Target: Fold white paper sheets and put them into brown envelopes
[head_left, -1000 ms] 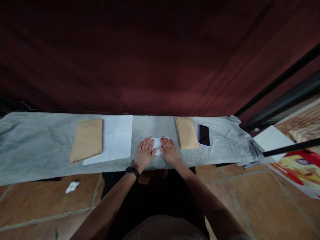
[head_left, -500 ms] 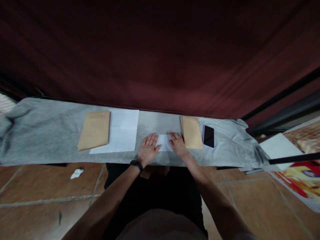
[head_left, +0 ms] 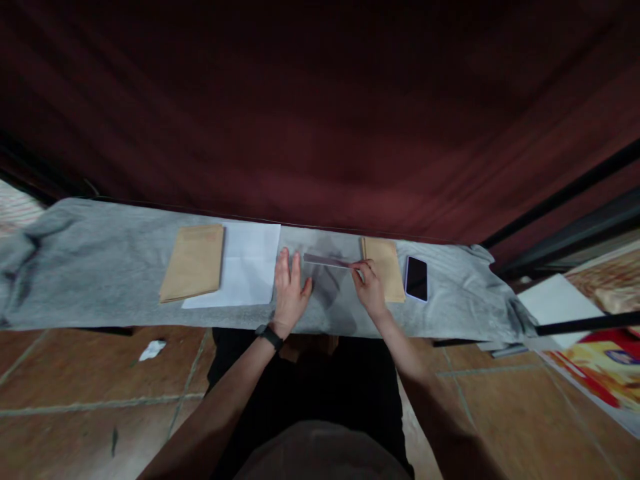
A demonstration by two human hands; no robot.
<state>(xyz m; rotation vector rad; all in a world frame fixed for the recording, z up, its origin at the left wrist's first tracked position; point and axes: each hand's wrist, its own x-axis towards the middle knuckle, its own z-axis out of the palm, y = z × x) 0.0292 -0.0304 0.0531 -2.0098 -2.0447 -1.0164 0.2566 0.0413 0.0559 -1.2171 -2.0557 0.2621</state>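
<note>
My right hand (head_left: 369,287) pinches one end of a folded sheet of paper (head_left: 326,261), which is raised off the grey cloth and seen nearly edge-on. To its left is my left hand (head_left: 291,293), fingers stretched out and thumb apart, holding nothing; a dark band circles that wrist. White paper (head_left: 247,267) lies just left of this hand, partly covered by a stack of brown envelopes (head_left: 193,263). Behind my right hand, a second stack of brown envelopes (head_left: 391,267) is partly hidden.
A phone (head_left: 417,278) lies to the right on the grey cloth (head_left: 115,267) covering the narrow bench. A dark red surface (head_left: 320,133) rises behind it. Black bars, a white board (head_left: 557,307) and a colourful printed package (head_left: 610,367) stand at right. Crumpled tissue (head_left: 152,349) is on the tiled floor.
The small folded paper, pressed flat under both hands before, is now lifted and tilted in my right hand. My left hand has come off it and shifted slightly left.
</note>
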